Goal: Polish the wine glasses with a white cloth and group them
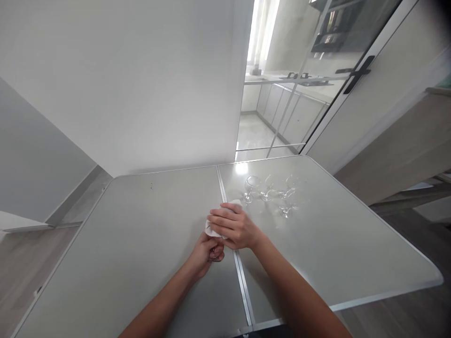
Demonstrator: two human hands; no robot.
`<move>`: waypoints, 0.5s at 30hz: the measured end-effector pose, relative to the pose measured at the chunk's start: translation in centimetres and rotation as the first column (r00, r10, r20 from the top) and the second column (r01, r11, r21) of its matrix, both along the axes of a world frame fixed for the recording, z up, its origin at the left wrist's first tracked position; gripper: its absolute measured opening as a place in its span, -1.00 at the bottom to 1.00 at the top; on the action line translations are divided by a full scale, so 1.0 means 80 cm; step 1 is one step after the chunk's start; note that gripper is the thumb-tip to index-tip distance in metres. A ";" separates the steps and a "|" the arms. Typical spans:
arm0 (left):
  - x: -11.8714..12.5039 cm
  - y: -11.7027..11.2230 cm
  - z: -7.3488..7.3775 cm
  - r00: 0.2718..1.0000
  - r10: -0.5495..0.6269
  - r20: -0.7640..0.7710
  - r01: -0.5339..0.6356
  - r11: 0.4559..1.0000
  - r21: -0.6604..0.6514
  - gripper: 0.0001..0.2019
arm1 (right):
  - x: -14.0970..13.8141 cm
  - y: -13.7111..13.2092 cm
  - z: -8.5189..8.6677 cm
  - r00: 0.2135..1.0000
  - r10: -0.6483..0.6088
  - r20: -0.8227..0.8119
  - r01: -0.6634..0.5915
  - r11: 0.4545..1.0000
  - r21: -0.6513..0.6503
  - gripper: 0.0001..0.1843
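Note:
Near the table's middle seam, my left hand (206, 253) is closed around what looks like the stem of a wine glass; a little of its clear rim or foot (216, 259) peeks out below the fingers, and the rest is hidden. Just above and to the right, my right hand (234, 227) is wrapped over a white cloth or tissue (213, 231) pressed against the upper part of the held thing. Several clear stemmed glasses stand to the right of my hands, among them a round-bowled wine glass (252, 183) and a nearer one (286, 209).
The pale glossy table (158, 220) has a metal seam (241, 277) running front to back. A white wall (169, 84) rises behind it. At the back right is a glass-paned door with a black handle (358, 73), a kitchen showing through it.

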State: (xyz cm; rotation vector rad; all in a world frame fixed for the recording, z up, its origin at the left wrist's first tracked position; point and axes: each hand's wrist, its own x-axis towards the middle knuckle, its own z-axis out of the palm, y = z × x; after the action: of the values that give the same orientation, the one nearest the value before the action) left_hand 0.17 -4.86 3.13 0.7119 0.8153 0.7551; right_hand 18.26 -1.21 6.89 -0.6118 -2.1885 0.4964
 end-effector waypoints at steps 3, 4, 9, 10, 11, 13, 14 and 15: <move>0.001 0.000 -0.008 0.991 0.096 -0.089 -0.098 0.995 -0.023 -0.68 | -0.016 -0.006 -0.006 0.997 0.053 0.061 -0.055 0.998 0.040 -0.71; 0.001 0.001 -0.010 0.987 0.107 -0.123 -0.108 0.994 -0.003 -0.69 | -0.021 -0.007 -0.007 0.995 0.047 0.085 -0.053 0.997 0.064 -0.71; -0.005 0.004 -0.006 0.928 0.056 -0.367 0.075 0.940 0.334 -0.66 | -0.033 -0.008 0.004 0.978 -0.188 0.095 0.181 0.980 0.081 -0.81; -0.007 0.005 -0.002 0.904 0.037 -0.426 0.146 0.909 0.389 -0.63 | -0.031 -0.007 0.008 0.968 -0.243 0.070 0.242 0.970 0.019 -0.84; -0.009 0.005 0.002 0.878 0.031 -0.477 0.205 0.877 0.435 -0.62 | -0.027 -0.005 0.012 0.958 -0.282 0.040 0.285 0.956 -0.076 -0.84; -0.013 0.006 0.011 0.839 0.055 -0.542 0.281 0.809 0.516 -0.67 | -0.015 -0.001 0.017 0.956 -0.289 -0.037 0.258 0.899 -0.354 -0.72; -0.015 0.006 0.013 0.827 0.072 -0.558 0.304 0.776 0.552 -0.71 | -0.007 0.001 0.017 0.961 -0.261 -0.093 0.178 0.838 -0.515 -0.66; -0.015 0.006 0.014 0.821 0.074 -0.566 0.328 0.750 0.574 -0.73 | -0.001 0.003 0.016 0.958 -0.230 -0.170 0.064 0.751 -0.657 -0.61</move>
State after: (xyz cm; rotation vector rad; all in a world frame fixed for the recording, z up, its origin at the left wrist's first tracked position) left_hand -1.06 -4.42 4.26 1.6815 1.0175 0.7014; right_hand 18.17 -0.94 8.14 -1.0220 -1.6839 1.2023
